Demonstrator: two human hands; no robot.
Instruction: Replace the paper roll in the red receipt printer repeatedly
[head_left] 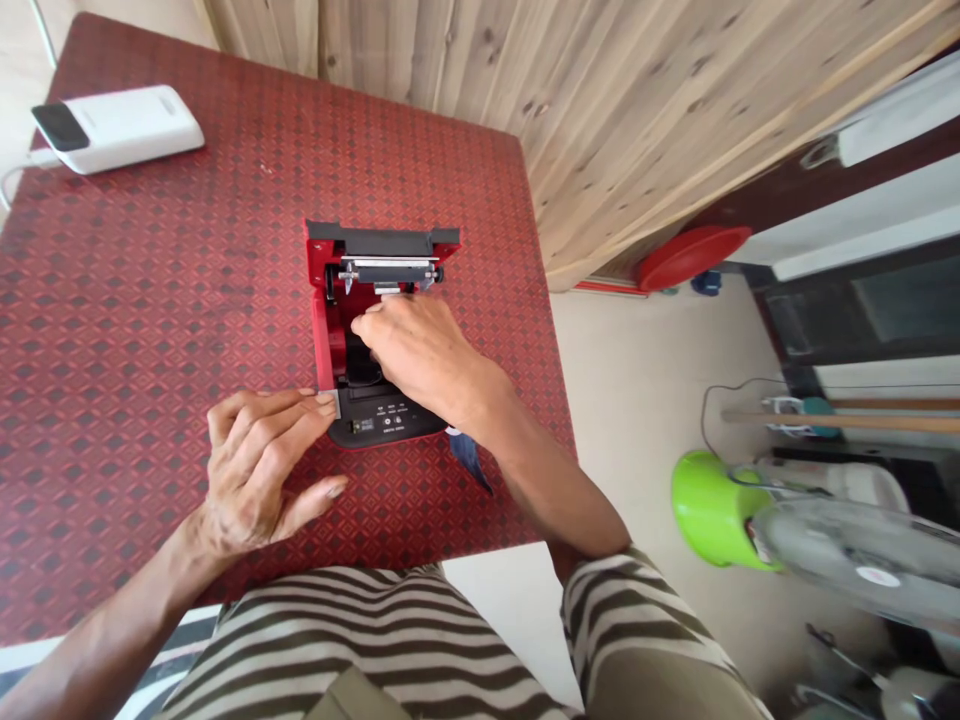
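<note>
Bay point(361, 362): work inside it with a light touch; your right hand point(420, 350) covers much of it, so tilting the wrist aside would probably give you a better view.
Right fingers: bent down into the bay with the tips hidden; I cannot tell whether they are pinched on anything.
Left fingers: together and nearly straight, thumb apart, tips at the near left corner of the device; from there your left hand point(259, 455) can brace the body, best with gentle downward pressure.
Roller point(386, 274): mounted in the raised lid point(382, 242), just beyond your right knuckles; lift out cleanly so you don't knock it.
Device point(323, 340): red-and-black, boxy, lid up at the far end, lying on the patterned red table point(187, 320) in front of you.
Panel point(401, 418): black, at the near end, with small white markings and buttons.
Strap point(469, 462): dark blue, trailing beside the near right corner.
</note>
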